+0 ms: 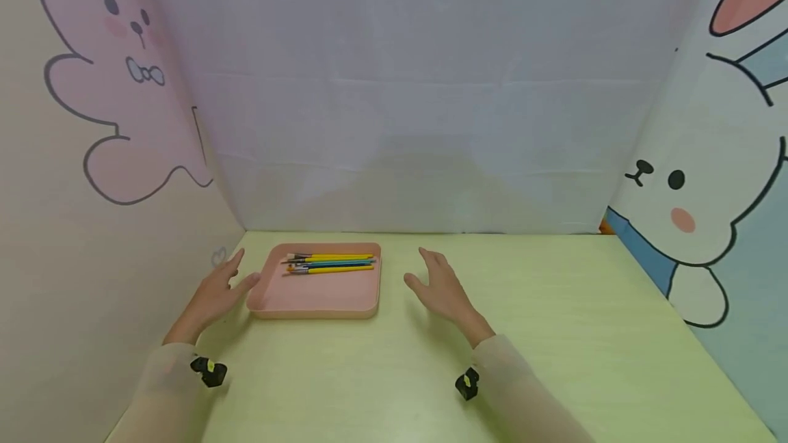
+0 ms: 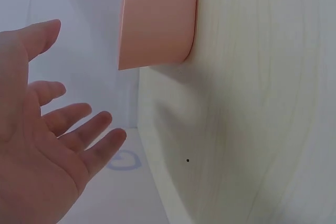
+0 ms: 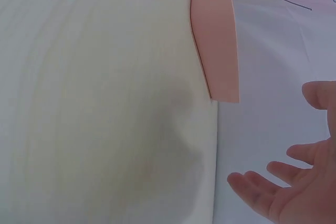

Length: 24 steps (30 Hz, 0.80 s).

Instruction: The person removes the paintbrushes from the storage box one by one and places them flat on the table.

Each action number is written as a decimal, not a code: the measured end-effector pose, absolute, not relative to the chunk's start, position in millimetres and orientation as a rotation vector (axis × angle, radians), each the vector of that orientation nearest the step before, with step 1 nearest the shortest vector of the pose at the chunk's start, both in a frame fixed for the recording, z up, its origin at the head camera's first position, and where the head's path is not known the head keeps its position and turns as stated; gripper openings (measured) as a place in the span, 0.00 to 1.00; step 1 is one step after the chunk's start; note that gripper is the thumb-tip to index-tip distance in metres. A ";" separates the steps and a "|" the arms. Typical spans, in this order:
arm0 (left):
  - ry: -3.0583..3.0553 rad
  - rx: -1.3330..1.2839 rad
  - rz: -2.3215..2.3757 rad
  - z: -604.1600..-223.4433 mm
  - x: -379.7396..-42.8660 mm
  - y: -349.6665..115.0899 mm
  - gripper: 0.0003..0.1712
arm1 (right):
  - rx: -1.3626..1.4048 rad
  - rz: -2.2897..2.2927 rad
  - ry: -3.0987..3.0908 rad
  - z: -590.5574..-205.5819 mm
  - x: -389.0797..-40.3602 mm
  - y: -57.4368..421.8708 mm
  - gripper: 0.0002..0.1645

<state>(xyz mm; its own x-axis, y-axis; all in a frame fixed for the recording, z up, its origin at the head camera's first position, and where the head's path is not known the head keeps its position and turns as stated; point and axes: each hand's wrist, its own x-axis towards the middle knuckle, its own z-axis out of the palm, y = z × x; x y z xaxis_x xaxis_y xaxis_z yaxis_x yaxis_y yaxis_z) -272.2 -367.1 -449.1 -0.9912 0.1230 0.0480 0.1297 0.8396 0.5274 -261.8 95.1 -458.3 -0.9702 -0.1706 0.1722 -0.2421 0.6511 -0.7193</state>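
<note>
A shallow pink tray (image 1: 314,296) sits toward the back left of the table. Several paintbrushes (image 1: 329,264) with yellow, teal and dark handles lie side by side in its far half, bristles to the left. Beside the tray's left edge is my left hand (image 1: 215,296), fingers spread and relaxed, its thumb close to the rim. My right hand (image 1: 443,292) hovers a short way off the tray's right side, fingers extended, nothing in it. Both wrist views show the tray's outer wall (image 2: 160,19) apart from loosely spread fingers.
The pale yellow-green table (image 1: 554,333) reaches back to a whitish cloth wall (image 1: 418,122). A left side wall (image 1: 123,238) carries a pink cartoon animal, and a right panel (image 1: 695,238) shows a white cartoon rabbit. Black wrist devices (image 1: 211,370) sit on both sleeves.
</note>
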 end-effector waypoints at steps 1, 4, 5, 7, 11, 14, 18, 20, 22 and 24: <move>-3.002 -0.207 -0.878 -449.9 -272.6 -367.5 0.51 | 0.350 1.257 -2.768 -459.4 -262.9 91.8 0.43; -3.006 -0.209 -0.926 -451.7 -272.3 -367.8 0.50 | 0.352 1.333 -2.770 -463.1 -265.6 82.0 0.43; -3.009 -0.204 -0.958 -452.4 -271.9 -367.7 0.49 | 0.351 1.356 -2.767 -464.4 -266.4 79.1 0.42; -3.015 -0.194 -1.021 -454.2 -271.2 -367.8 0.49 | 0.348 1.411 -2.759 -467.0 -267.7 74.0 0.41; -3.028 -0.147 -1.157 -456.8 -270.3 -367.7 0.50 | 0.318 1.508 -2.747 -471.5 -269.2 65.6 0.41; -3.040 -0.136 -1.187 -457.7 -270.2 -367.5 0.49 | 0.281 1.561 -2.754 -474.7 -270.1 59.7 0.41; -3.045 -0.159 -1.235 -458.6 -269.5 -366.1 0.46 | 0.217 1.638 -2.752 -480.4 -271.4 51.5 0.41; -3.041 -0.164 -1.273 -459.1 -268.9 -365.2 0.45 | 0.192 1.701 -2.732 -483.3 -271.9 47.4 0.40; -3.036 -0.164 -1.302 -460.2 -269.1 -365.0 0.44 | 0.167 1.751 -2.714 -485.9 -272.5 44.0 0.40; -3.035 -0.162 -1.321 -461.4 -269.5 -364.7 0.43 | 0.153 1.793 -2.693 -487.3 -272.3 41.4 0.39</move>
<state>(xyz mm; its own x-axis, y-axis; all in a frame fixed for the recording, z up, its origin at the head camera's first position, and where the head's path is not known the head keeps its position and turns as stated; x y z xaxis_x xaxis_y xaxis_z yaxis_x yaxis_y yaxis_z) -269.5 -364.7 -461.4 -0.9805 0.1570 -0.1184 0.0203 0.6797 0.7332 -272.3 41.4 -487.3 -0.9908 -0.1320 -0.0287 -0.0245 0.3843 -0.9229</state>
